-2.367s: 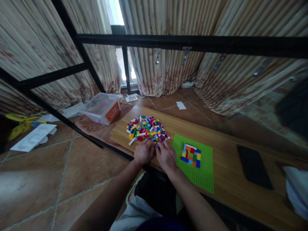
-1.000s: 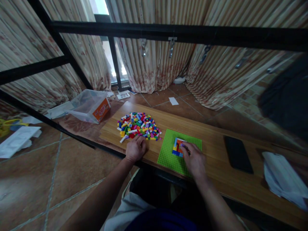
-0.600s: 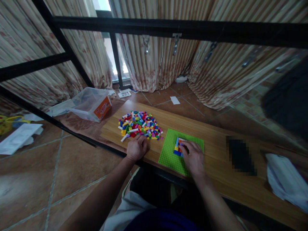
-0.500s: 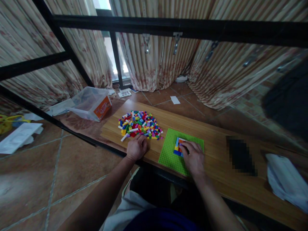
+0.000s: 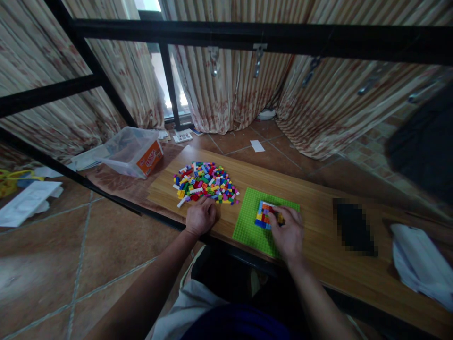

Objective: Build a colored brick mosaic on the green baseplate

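Note:
A green studded baseplate [image 5: 247, 226] lies on the wooden table, bearing a low, many-coloured block of building bricks [image 5: 262, 218]. Over the right part of that block is my right hand [image 5: 289, 231], thumb and fingers bent together at the bricks; what lies between the fingertips is too small to make out. To the left, a heap of loose building bricks [image 5: 207, 182] is spread in many colours. My left hand [image 5: 201, 217] rests on the table at the heap's near edge, fingers curled in, their tips hidden.
A clear plastic box [image 5: 130, 151] with an orange label stands beyond the table's left end. On the table's right side lie a blurred-out dark object [image 5: 355, 227] and a white plastic packet [image 5: 421, 264]. A black metal bar [image 5: 226, 33] crosses in front of the curtains.
My right hand has shifted slightly to the right across the brick block, uncovering more of its left and middle bricks. My left hand stays at the heap.

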{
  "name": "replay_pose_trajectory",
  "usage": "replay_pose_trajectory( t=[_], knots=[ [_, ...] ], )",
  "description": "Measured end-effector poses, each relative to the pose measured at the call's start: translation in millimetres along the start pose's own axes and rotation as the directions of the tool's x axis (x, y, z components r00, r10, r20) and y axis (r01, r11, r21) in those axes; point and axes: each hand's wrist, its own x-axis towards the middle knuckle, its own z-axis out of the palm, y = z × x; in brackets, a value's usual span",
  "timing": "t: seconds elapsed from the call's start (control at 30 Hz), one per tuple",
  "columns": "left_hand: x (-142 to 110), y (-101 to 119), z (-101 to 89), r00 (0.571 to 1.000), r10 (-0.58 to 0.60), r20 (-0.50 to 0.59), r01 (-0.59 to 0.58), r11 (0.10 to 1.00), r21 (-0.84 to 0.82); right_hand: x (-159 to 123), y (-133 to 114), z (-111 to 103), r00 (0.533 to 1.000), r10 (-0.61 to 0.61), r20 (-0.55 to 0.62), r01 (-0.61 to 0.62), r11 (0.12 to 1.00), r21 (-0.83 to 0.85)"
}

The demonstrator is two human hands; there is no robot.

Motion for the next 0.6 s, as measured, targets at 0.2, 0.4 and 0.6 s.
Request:
replay_pose_trajectory(
  t=[0.2,0.4,0.6],
  knots=[
    [-0.2,1.4,-1.0,1.000,0.009,-0.018,-0.009,1.000,-0.013,11.8,2.5,7.3,0.993,0.119,-0.024,-0.121,0.983,-0.139],
    [-0.2,1.1,-1.4,1.000,-0.006,-0.003,0.006,1.000,0.005,11.8,0.8,19.2,0.984,0.178,0.015,-0.171,0.964,-0.204],
    [0.5,0.8,-0.3,1.000,0.013,-0.024,-0.013,1.000,-0.015,5.7,4.2,25.0,0.978,0.208,0.010,-0.202,0.961,-0.186]
  ],
)
